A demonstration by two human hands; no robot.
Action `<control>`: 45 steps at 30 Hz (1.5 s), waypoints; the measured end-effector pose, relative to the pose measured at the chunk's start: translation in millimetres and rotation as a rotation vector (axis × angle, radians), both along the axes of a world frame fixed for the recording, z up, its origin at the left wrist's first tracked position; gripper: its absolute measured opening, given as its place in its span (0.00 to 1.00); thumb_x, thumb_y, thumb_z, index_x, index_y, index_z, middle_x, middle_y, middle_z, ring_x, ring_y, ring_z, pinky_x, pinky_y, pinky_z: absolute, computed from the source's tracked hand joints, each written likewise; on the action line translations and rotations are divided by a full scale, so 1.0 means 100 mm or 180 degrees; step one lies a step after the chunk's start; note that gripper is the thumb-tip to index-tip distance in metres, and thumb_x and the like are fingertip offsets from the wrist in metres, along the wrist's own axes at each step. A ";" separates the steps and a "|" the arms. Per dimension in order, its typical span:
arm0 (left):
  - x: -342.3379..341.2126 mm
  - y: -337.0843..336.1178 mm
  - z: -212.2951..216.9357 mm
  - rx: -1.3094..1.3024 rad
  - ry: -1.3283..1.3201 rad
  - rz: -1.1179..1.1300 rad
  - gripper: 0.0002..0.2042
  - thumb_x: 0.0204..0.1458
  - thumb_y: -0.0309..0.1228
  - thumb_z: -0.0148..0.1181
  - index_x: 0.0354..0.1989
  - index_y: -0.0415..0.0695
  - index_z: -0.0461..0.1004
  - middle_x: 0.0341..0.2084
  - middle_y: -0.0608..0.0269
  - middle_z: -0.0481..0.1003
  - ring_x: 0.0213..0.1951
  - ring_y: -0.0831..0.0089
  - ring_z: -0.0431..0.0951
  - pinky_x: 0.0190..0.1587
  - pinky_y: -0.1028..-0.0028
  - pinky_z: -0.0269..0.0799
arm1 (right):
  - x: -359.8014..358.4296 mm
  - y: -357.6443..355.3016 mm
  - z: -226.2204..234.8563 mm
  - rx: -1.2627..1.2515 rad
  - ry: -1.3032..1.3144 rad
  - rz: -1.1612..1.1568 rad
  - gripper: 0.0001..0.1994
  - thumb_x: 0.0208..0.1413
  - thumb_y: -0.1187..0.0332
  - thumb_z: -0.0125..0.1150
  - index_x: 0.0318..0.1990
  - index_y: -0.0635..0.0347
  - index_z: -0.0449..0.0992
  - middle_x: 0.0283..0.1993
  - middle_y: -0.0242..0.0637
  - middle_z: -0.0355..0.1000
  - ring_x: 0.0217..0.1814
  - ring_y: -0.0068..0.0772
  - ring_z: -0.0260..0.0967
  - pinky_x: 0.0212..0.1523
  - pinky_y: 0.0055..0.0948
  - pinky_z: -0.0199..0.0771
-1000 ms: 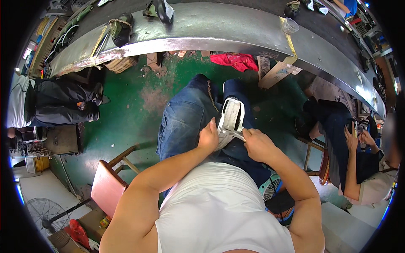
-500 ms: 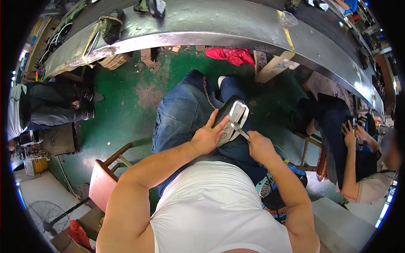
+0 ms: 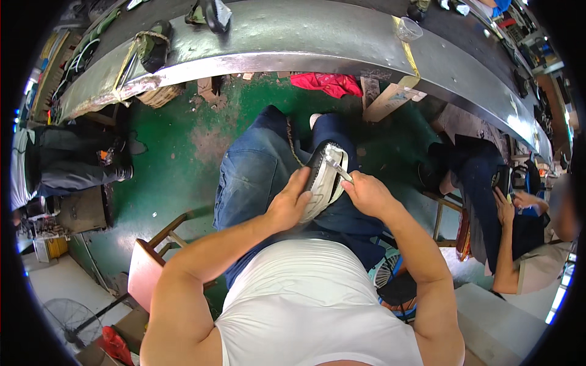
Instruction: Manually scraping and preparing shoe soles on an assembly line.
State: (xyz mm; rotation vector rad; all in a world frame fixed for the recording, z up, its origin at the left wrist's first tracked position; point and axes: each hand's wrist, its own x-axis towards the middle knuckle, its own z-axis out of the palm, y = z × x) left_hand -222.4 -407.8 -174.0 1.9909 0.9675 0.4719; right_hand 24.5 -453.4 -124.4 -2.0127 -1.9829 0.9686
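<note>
Shoe [image 3: 318, 198], metal tool [image 3: 336, 166] in right grip [image 3: 370, 194], faint lettering on wooden brace [image 3: 386, 103]

The person wears a white sleeveless top [image 3: 317, 305], smooth across the chest and gathered into fine crosswise creases at the waist. Loose blue denim trousers [image 3: 250, 168] fade to paler patches on the left thigh, with seams showing, and both arms are bare from the shoulder to the left hand [image 3: 288, 200] and right hand [image 3: 370, 195].
</note>
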 end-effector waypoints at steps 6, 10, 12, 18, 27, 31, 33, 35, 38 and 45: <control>-0.05 -0.04 -0.04 -0.1330 0.0178 0.0231 0.37 0.59 0.38 0.59 0.71 0.33 0.51 0.56 0.31 0.70 0.59 0.47 0.73 0.62 0.66 0.66 | -0.24 -0.27 -0.01 0.0038 0.0035 0.0058 0.20 0.66 0.54 0.50 0.37 0.67 0.72 0.35 0.58 0.75 0.39 0.64 0.73 0.41 0.53 0.71; -0.09 0.00 0.20 -0.1384 0.0520 -0.0287 0.44 0.55 0.37 0.63 0.74 0.35 0.43 0.54 0.29 0.71 0.57 0.48 0.75 0.60 0.65 0.68 | -0.11 -0.26 0.08 -0.0726 0.0589 -0.0265 0.19 0.66 0.54 0.52 0.37 0.67 0.73 0.34 0.54 0.76 0.37 0.57 0.76 0.40 0.47 0.74; -0.10 0.13 0.30 -0.1338 0.0729 -0.0402 0.45 0.52 0.36 0.65 0.74 0.35 0.44 0.53 0.29 0.72 0.55 0.47 0.76 0.59 0.64 0.69 | -0.08 -0.43 -0.01 -0.0435 0.0970 -0.0611 0.18 0.65 0.56 0.53 0.39 0.66 0.73 0.32 0.51 0.76 0.35 0.51 0.76 0.40 0.42 0.74; -0.08 0.50 1.07 0.0063 0.0142 -0.0345 0.40 0.42 0.25 0.72 0.65 0.37 0.58 0.50 0.45 0.76 0.49 0.56 0.80 0.53 0.67 0.74 | -0.04 -1.10 -0.48 0.0226 0.2749 -0.1777 0.19 0.64 0.69 0.54 0.60 0.66 0.65 0.48 0.34 0.72 0.44 0.24 0.71 0.47 0.26 0.72; 0.62 0.97 1.22 -0.1014 -0.0404 0.0172 0.19 0.56 0.38 0.67 0.46 0.31 0.77 0.33 0.58 0.81 0.35 0.77 0.78 0.42 0.73 0.75 | -0.11 -1.00 -0.24 0.0223 0.1698 -0.1681 0.11 0.62 0.69 0.56 0.48 0.64 0.72 0.34 0.40 0.75 0.37 0.32 0.75 0.43 0.31 0.73; 0.32 0.58 -0.17 -0.0927 -0.0610 0.0094 0.23 0.53 0.40 0.68 0.49 0.32 0.78 0.41 0.44 0.80 0.39 0.65 0.81 0.44 0.67 0.76 | -0.02 -0.82 0.18 -0.0247 0.1469 -0.1204 0.10 0.61 0.69 0.57 0.46 0.64 0.72 0.36 0.45 0.75 0.38 0.40 0.75 0.44 0.34 0.73; 0.09 0.26 0.16 -0.0135 -0.0146 0.0037 0.19 0.54 0.34 0.66 0.49 0.33 0.78 0.44 0.43 0.78 0.41 0.60 0.81 0.46 0.68 0.76 | 0.00 -0.83 0.35 -0.0302 0.1274 -0.0681 0.11 0.60 0.69 0.57 0.47 0.64 0.71 0.37 0.49 0.75 0.40 0.48 0.74 0.46 0.36 0.73; -0.03 0.08 0.27 -0.0340 -0.0314 0.0215 0.17 0.54 0.31 0.64 0.49 0.33 0.79 0.43 0.46 0.78 0.40 0.58 0.81 0.45 0.68 0.76 | -0.04 -0.72 0.47 -0.0614 0.1286 -0.0576 0.14 0.59 0.69 0.58 0.50 0.66 0.71 0.41 0.53 0.75 0.44 0.55 0.73 0.49 0.39 0.72; -0.03 -0.06 0.31 -0.0278 -0.0586 0.0533 0.12 0.54 0.25 0.63 0.46 0.34 0.79 0.41 0.49 0.78 0.40 0.57 0.81 0.46 0.69 0.76 | -0.02 -0.58 0.40 -0.0147 0.1132 0.0125 0.19 0.60 0.66 0.58 0.51 0.73 0.68 0.45 0.59 0.74 0.49 0.60 0.73 0.51 0.46 0.72; -0.06 -0.14 -0.10 -0.0460 -0.1013 0.0458 0.14 0.65 0.31 0.50 0.52 0.38 0.76 0.52 0.47 0.75 0.53 0.56 0.77 0.58 0.66 0.69 | -0.08 -0.05 0.77 -0.1400 -0.0230 0.0924 0.16 0.60 0.65 0.57 0.49 0.69 0.68 0.39 0.57 0.75 0.44 0.59 0.74 0.45 0.49 0.72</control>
